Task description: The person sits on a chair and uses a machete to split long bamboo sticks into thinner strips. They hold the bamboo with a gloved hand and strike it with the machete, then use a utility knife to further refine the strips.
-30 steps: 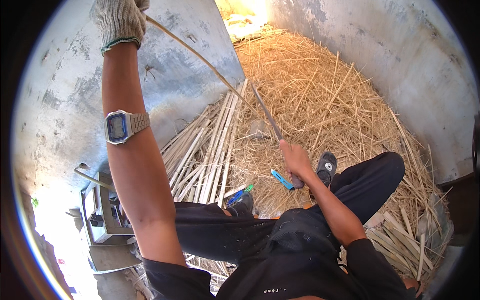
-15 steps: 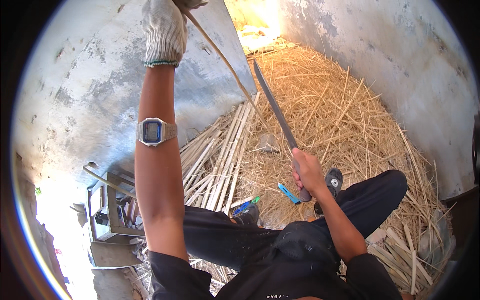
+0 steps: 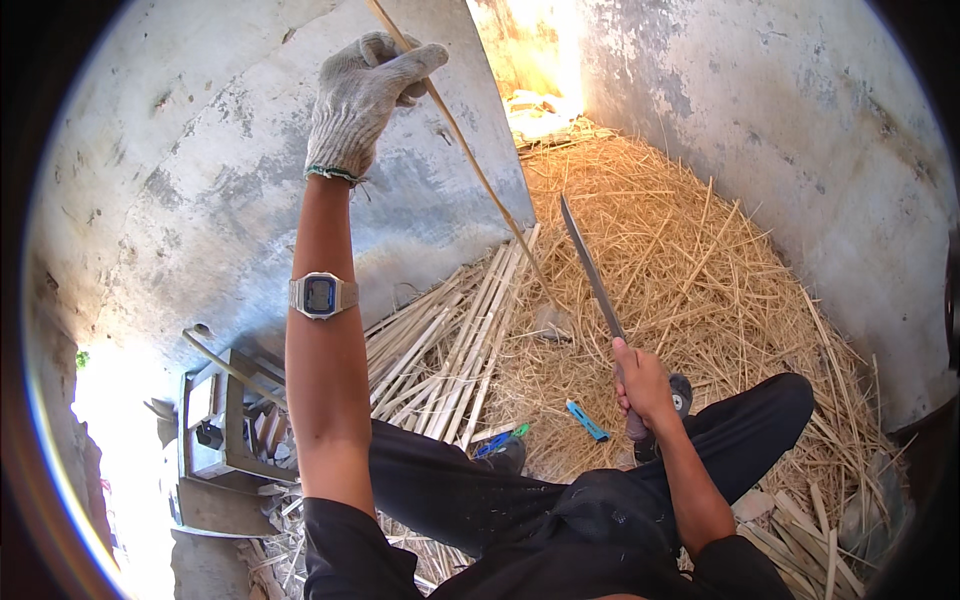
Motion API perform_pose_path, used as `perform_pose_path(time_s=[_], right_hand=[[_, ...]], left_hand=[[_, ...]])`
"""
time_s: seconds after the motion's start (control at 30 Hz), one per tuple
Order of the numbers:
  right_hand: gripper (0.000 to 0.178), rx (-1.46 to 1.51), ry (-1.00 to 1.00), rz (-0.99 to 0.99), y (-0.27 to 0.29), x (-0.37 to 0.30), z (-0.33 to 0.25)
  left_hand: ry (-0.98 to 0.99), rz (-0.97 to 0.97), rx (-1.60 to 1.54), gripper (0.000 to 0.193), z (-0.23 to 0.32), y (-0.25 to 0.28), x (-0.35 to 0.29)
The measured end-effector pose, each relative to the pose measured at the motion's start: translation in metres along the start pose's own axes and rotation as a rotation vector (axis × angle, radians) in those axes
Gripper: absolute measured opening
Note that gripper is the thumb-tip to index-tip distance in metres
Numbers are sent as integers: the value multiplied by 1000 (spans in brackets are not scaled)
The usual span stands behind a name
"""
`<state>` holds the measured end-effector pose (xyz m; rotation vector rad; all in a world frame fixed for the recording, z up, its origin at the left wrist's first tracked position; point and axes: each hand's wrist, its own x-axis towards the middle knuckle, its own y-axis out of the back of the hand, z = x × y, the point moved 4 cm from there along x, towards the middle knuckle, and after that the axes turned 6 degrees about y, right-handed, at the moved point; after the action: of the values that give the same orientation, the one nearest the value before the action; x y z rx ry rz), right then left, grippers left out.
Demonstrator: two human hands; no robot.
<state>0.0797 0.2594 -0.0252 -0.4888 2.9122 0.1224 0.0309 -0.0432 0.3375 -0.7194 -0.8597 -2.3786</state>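
My left hand [image 3: 360, 95], in a pale knitted work glove, is raised in front of the left wall. Its thumb and fingers pinch a long thin bamboo strip [image 3: 470, 155], which slants down to the right toward the straw-covered floor. The strip's top runs out of the picture. My bare right hand [image 3: 645, 383] is wrapped round the handle of a long dark-bladed knife [image 3: 592, 270]. The blade points up and slightly left, its tip apart from the strip.
Split bamboo strips [image 3: 460, 340] lie in a pile by the left wall. Shavings [image 3: 680, 240] cover the floor up to the right wall [image 3: 800, 180]. A blue cutter [image 3: 586, 420] lies between my feet. At left stands a wooden box [image 3: 225, 455] of odds and ends. More slats [image 3: 800, 540] lie at lower right.
The view has tilted upward. My left hand shows lower in the picture, still pinching the bamboo strip. The knife and my right hand appear lower and farther right.
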Motion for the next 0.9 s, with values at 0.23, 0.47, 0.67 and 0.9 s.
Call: perform_pose_path(time_s=[0.23, 0.47, 0.67, 0.9], right_hand=[[45, 352, 241, -155, -35, -53, -120], [45, 425, 277, -266, -57, -83, -165], [48, 200, 358, -173, -70, -73, -158], [47, 85, 353, -108, -68, -62, -136]], left_hand=[[-3, -50, 74, 38, 23, -8, -17], [-85, -72, -53, 34, 25, -15, -20], [-49, -67, -109, 32, 22, -14, -25], [-27, -71, -162, 30, 16, -13, -29]])
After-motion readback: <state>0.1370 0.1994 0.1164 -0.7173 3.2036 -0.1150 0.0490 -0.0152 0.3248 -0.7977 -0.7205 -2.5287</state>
